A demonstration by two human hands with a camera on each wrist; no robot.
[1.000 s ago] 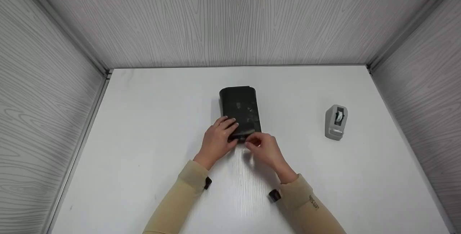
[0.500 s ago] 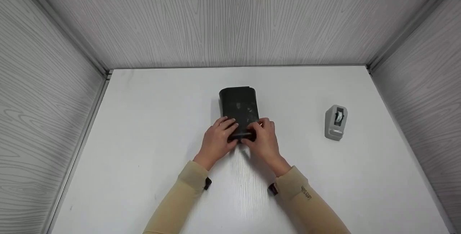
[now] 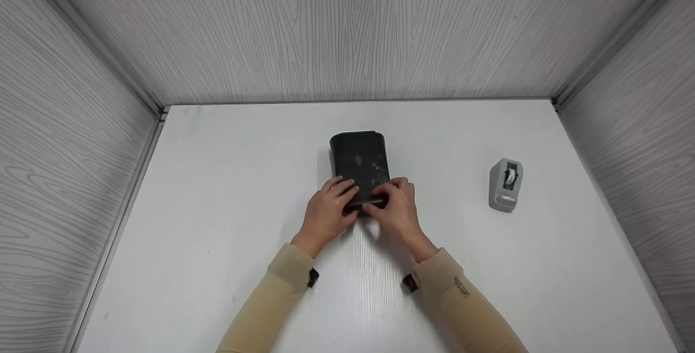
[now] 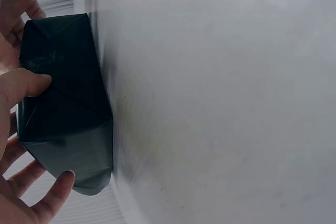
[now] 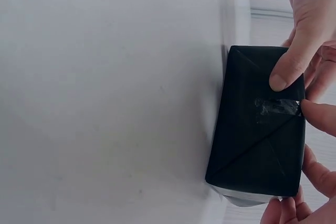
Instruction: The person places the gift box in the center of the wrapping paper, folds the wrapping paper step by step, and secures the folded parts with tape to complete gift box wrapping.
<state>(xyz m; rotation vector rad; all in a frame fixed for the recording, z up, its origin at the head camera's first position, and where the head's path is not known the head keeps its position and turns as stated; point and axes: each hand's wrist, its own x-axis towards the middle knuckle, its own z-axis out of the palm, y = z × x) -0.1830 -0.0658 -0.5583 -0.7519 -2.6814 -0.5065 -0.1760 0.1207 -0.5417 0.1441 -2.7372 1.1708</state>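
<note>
left hand [image 3: 324,209] and right hand [image 3: 399,209] grip the package [image 3: 359,158] at its near end. it seems light, firm; best held by its sides.

Head view high, facing down, wrist views close, facing forward, sharing black package [image 4: 68,93]

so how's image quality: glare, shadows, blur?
Head: pale glare streaks on the table, soft shadow by the right hand, fine detail on the dispenser is soft. Left wrist: cool cast, hazy bright patch on the table, package nearly black. Right wrist: tape glints, diffuse shadow beside the package.
</note>
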